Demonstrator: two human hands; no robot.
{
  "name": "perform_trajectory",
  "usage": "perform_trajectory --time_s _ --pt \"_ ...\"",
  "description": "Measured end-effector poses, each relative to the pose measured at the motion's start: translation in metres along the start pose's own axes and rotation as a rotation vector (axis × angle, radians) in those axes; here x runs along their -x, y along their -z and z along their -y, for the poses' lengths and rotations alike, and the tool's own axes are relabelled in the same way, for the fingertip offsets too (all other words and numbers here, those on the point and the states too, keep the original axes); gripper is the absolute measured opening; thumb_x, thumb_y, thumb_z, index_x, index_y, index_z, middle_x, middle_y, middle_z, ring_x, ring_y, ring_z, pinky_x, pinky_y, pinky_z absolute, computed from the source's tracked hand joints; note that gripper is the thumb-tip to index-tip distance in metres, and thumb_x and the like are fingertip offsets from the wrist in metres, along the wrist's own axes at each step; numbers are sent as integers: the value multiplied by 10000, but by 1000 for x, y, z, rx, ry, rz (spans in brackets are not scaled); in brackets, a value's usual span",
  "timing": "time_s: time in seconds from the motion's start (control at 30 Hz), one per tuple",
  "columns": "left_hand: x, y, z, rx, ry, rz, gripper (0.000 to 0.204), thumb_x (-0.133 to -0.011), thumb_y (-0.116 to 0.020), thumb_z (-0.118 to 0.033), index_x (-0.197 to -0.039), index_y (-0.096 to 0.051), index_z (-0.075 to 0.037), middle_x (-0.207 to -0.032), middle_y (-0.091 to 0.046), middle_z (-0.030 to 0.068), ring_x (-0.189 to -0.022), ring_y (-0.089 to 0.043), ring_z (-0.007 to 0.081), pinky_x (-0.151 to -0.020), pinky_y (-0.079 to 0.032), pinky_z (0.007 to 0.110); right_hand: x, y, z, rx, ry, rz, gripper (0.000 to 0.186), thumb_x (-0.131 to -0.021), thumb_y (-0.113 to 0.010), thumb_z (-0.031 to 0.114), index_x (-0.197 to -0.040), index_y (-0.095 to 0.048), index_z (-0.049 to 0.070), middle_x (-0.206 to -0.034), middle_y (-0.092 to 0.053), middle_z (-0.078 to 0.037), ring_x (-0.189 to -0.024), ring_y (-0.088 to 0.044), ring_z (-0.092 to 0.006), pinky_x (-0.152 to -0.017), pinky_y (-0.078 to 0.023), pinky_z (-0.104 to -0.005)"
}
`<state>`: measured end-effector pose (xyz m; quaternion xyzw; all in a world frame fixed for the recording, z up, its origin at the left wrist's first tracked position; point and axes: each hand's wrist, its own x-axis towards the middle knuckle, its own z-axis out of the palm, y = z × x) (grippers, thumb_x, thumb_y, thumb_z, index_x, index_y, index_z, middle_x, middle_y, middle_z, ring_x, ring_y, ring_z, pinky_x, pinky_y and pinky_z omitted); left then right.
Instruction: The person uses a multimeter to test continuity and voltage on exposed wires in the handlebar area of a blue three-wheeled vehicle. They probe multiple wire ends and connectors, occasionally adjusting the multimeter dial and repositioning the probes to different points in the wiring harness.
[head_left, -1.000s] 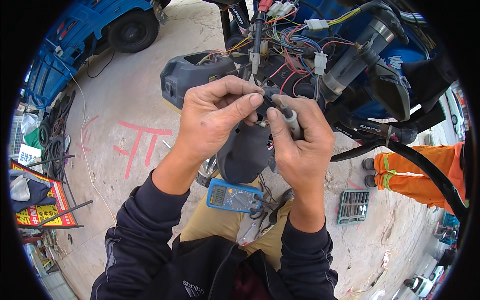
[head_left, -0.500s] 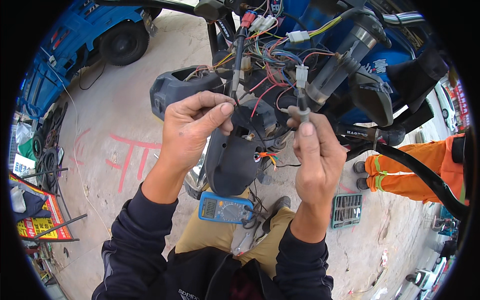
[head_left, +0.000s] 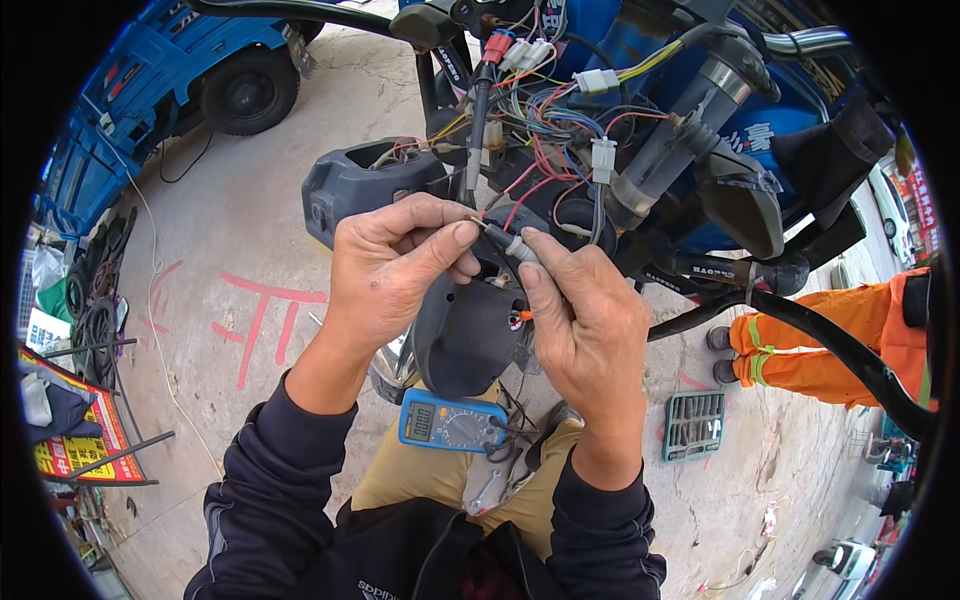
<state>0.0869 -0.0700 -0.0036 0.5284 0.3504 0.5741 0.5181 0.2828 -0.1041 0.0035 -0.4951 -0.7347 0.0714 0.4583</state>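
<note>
My left hand (head_left: 395, 265) is closed in a pinch on a thin wire, its end just showing at the fingertips. My right hand (head_left: 590, 325) grips a black-and-grey multimeter probe (head_left: 514, 244), whose tip meets the wire at my left fingers; whether metal touches metal is too small to tell. A second probe (head_left: 481, 105) hangs from a red connector (head_left: 497, 46) in the tangle of coloured wires (head_left: 560, 125). Below my hands, a blue multimeter (head_left: 452, 420) with a lit display rests by my leg. A white connector (head_left: 604, 160) dangles above my right hand.
A dark plastic housing (head_left: 465, 330) and a grey cover (head_left: 370, 175) sit around the vehicle's front. A black bar (head_left: 850, 345) curves along the right. A green tray (head_left: 694, 425) lies on the ground. Someone in orange trousers (head_left: 820, 338) stands at right; a blue vehicle (head_left: 140, 90) is far left.
My right hand has moved left with the probe, from beside the white connector to the wire at my left fingertips. My left hand stays nearly in place.
</note>
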Motion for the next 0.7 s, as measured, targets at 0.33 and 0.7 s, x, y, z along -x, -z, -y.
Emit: perform_trajectory --time_s 0.33,0.7 --pt "-1 2 1 -6 17 8 135 -953 -737 -28 -1056 -756 58 -857 -723 66 -739 -697 107 -658 -575 233 2 -8 -4 -34 -15 0 231 -929 -756 145 -1151 -757 82 -754 -580 -61 -637 -581 -233 -564 -452 -360" --pt "0 7 11 23 -20 35 123 -970 -720 -46 -1060 -738 36 -928 -724 98 -758 -705 153 -666 -582 269 3 -13 -6 -51 -53 17 221 -931 -750 181 -1137 -754 102 -789 -615 -76 -659 -634 -299 -574 -483 -405"
